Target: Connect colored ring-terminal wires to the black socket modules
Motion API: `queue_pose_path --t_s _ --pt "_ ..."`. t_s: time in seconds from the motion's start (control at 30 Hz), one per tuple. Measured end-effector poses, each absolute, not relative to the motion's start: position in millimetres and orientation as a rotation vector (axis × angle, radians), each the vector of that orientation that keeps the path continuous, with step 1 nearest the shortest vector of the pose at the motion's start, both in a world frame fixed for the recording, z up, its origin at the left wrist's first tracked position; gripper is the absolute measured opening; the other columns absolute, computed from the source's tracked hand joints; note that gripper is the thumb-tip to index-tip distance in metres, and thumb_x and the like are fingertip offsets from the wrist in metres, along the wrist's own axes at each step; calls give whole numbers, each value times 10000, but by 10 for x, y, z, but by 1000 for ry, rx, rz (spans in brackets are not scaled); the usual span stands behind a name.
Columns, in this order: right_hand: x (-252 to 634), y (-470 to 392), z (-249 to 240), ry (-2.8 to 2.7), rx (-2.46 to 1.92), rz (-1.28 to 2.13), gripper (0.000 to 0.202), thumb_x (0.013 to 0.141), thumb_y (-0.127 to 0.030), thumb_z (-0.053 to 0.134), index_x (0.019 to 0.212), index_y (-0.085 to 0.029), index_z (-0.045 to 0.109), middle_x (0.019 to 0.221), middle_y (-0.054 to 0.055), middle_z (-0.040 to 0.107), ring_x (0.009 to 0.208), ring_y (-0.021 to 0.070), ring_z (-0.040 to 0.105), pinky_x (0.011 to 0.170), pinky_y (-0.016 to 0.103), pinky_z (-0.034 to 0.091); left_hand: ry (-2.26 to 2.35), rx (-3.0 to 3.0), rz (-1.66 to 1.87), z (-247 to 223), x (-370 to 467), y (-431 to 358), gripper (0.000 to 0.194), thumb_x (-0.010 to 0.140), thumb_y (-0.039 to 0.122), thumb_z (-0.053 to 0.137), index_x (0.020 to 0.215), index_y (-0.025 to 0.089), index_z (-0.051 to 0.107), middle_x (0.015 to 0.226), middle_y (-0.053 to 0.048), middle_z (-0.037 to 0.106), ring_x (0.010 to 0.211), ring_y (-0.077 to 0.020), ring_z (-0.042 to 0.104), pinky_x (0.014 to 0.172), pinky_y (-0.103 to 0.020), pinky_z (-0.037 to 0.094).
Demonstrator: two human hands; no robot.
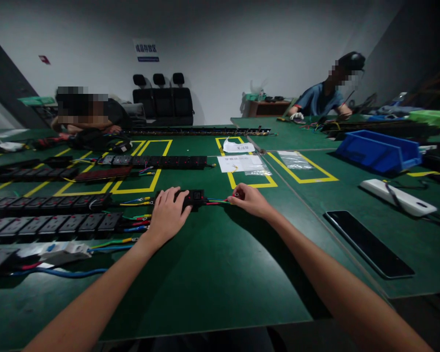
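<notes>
My left hand point(167, 214) lies over a short black socket strip point(197, 197), its fingers bent across the top and holding it against the table. Blue, green and red wires point(216, 200) run out of the strip's right end. My right hand point(252, 199) pinches their far ends between thumb and fingers; a bit of red shows at the fingertips. Most of the strip's left part is hidden under my left hand. Left of that hand, wires with yellow-sleeved ends point(141, 201) stick out from a longer socket strip point(73, 203).
More socket strips point(58, 226) lie in rows at left. A phone point(368, 243), a white power bank-like block point(399, 197) and a blue bin point(377, 151) are at right. Paper sheets point(238, 163) lie beyond my hands. Two people sit across the green table point(205, 274).
</notes>
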State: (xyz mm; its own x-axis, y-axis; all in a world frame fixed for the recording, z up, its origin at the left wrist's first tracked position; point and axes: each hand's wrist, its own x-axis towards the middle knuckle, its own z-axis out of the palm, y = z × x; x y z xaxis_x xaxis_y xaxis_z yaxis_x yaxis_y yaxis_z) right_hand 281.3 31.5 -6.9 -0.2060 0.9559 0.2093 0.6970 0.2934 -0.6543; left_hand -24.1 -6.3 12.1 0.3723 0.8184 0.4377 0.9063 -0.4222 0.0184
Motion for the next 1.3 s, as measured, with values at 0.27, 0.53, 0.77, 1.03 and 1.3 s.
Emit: queue_pose_path --t_s 0.27,0.53,0.77,1.03,1.3 --pt "2743 291 -136 -2035 -1590 324 218 942 -445 612 939 -234 554 875 26 655 749 183 577 605 274 331 -1547 -2394 -518 89 -246 -79 503 970 381 503 1407 142 573 1458 -207 533 1386 -384 465 1181 -605 326" --pt "2738 281 -108 -2076 -1624 330 199 959 -431 596 939 -236 559 895 33 672 762 187 589 608 274 333 -1535 -2376 -490 102 -243 -89 502 970 379 499 1412 153 570 1452 -202 544 1371 -380 484 1168 -605 349" --pt "2733 283 -104 -2081 -1644 330 186 953 -420 612 924 -243 560 871 27 675 760 187 600 601 271 326 -1559 -2398 -530 101 -243 -84 503 967 382 499 1412 161 571 1459 -199 548 1386 -382 476 1178 -615 336" --pt "2726 275 -92 -2086 -1653 332 193 957 -422 609 921 -239 557 861 29 675 753 186 595 597 269 321 -1543 -2404 -491 108 -254 -85 518 977 385 495 1427 138 568 1462 -216 535 1388 -391 470 1175 -614 339" --pt "2732 280 -99 -2089 -1651 334 195 959 -425 607 925 -238 565 854 28 678 744 185 595 592 270 321 -1514 -2366 -506 90 -245 -87 497 971 383 494 1410 163 568 1442 -192 554 1363 -370 489 1167 -591 352"
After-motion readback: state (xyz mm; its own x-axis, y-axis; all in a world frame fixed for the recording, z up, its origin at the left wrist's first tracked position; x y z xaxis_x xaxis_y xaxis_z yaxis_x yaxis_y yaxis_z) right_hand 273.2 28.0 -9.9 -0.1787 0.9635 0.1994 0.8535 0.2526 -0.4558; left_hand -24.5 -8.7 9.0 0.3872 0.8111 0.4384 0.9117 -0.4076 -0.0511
